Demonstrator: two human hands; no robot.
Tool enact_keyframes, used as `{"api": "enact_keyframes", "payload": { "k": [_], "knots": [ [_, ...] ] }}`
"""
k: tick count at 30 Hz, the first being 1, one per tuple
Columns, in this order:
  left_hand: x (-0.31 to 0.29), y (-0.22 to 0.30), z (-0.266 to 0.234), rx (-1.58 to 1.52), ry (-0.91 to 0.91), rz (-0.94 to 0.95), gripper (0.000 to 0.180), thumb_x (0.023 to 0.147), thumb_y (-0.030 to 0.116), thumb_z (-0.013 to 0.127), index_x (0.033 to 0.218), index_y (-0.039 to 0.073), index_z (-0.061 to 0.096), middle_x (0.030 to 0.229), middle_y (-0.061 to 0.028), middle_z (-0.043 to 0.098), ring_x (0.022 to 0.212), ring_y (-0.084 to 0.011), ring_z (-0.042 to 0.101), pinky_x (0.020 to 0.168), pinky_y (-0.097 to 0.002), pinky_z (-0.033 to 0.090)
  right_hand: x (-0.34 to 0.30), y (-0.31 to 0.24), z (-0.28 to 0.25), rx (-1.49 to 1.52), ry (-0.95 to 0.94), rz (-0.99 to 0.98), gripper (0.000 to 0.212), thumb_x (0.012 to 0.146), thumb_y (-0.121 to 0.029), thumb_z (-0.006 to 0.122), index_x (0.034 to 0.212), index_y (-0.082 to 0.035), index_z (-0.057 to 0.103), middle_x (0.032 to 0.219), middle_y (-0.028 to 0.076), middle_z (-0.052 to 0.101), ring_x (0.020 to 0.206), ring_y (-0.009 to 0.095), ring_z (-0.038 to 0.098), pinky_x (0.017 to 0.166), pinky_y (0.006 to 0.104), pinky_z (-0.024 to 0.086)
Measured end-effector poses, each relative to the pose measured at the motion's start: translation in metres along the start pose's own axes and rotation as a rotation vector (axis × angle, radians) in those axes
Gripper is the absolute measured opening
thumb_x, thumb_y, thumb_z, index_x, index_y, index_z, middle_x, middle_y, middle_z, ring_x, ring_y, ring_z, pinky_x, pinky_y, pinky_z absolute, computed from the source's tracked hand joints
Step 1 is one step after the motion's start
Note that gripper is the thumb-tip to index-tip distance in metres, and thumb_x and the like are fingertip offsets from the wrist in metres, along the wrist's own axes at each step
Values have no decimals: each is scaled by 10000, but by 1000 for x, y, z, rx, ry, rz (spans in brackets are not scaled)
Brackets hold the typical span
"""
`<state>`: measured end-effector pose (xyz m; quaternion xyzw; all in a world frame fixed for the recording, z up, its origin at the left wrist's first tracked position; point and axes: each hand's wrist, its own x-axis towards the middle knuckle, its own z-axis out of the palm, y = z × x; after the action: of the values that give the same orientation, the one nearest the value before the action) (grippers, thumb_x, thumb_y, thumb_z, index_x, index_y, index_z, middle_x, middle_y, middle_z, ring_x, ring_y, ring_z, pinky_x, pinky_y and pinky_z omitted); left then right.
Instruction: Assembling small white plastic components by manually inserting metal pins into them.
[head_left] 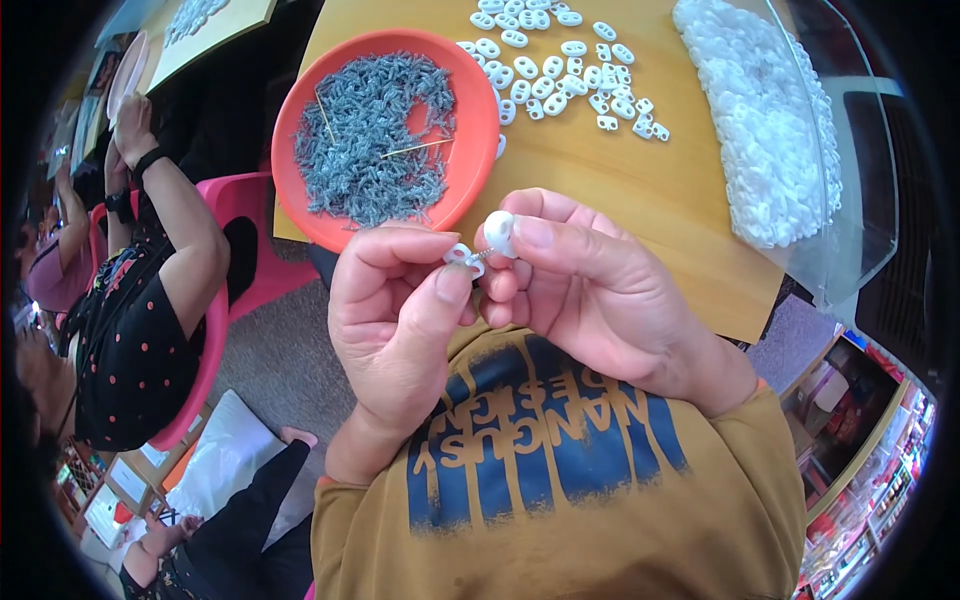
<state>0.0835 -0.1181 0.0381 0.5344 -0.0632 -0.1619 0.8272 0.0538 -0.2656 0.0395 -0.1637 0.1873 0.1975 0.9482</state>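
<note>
Close together at the table's near edge, both my hands are closed on small white plastic parts. My left hand pinches a two-holed white cord-lock piece between thumb and fingertips. A rounded white cord-lock part is gripped by thumb and fingers of my right hand. Between the two parts a thin metal spring shows, its ends hidden. Just beyond my left hand is an orange-red bowl of small grey springs, with two thin yellowish sticks lying on them.
Several white two-holed cord-lock pieces lie scattered on the wooden table. At the right, a clear tub holds a heap of white parts. A person sits on a pink chair to the left; another is lower left.
</note>
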Motion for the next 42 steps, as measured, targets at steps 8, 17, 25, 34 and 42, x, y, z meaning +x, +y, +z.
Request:
{"api": "enact_keyframes", "payload": {
  "k": [8,17,25,34,42],
  "knots": [
    [-1,0,-3,40,-7,21,151,817,-35,538,957,-15,485,893,-75,516,688,-79,532,590,-183,458,-3,-1,7,-74,68,-50,138,847,-146,562,932,-45,519,828,66,602,729,141,597,686,290,502],
    [0,-1,0,49,11,34,155,819,-35,536,962,-14,483,890,-72,509,672,-74,529,585,-176,458,-4,1,10,-129,112,-107,129,842,-131,571,922,-37,531,819,77,604,734,140,594,696,286,502],
    [-3,0,-3,23,31,32,149,823,-40,528,962,-14,481,898,-69,517,713,-76,553,605,-182,480,0,5,11,-180,111,-157,124,840,-121,577,924,-35,548,812,76,603,737,144,591,717,286,496],
    [-3,-3,-7,-11,34,18,149,824,-40,527,962,-12,478,884,-60,519,709,-77,551,607,-181,479,3,5,14,-196,135,-164,177,817,-118,629,901,-9,519,824,72,590,738,119,573,695,236,484],
    [-1,-3,-9,-1,62,36,154,819,-41,534,960,-9,481,896,-68,511,677,-74,536,583,-177,463,5,6,18,-216,153,-178,181,816,-125,633,898,-13,517,801,65,588,725,116,571,683,236,486]
  ]
}}
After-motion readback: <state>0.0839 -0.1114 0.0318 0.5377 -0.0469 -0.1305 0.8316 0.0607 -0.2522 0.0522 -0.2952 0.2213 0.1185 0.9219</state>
